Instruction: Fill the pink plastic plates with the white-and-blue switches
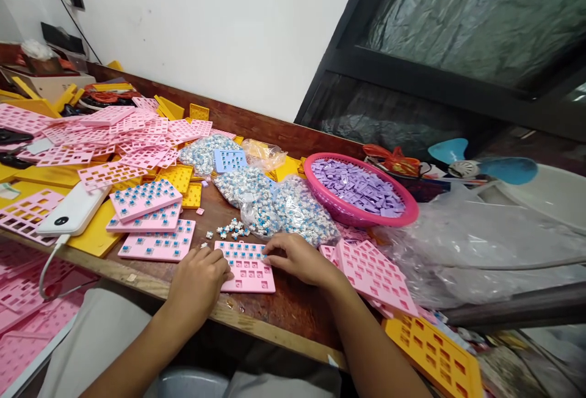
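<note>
A pink plate [249,273] lies near the table's front edge, its upper rows filled with blue switches and its lower square openings bare. My left hand [199,279] rests on the plate's left side with its fingers curled; anything under the fingertips is hidden. On the plate's upper right corner, my right hand [295,257] has thumb and forefinger close to a blue switch; whether it grips one is too small to tell. Loose switches [232,228] are scattered just behind the plate. Bags of blue and white switches [300,209] lie beyond them.
Stacked pink plates with switches [158,239] stand at the left, near a white power bank [75,212] with a cable. A pink basket [366,220] holds purple pieces. More pink plates [373,276] and a yellow plate [434,355] lie at the right.
</note>
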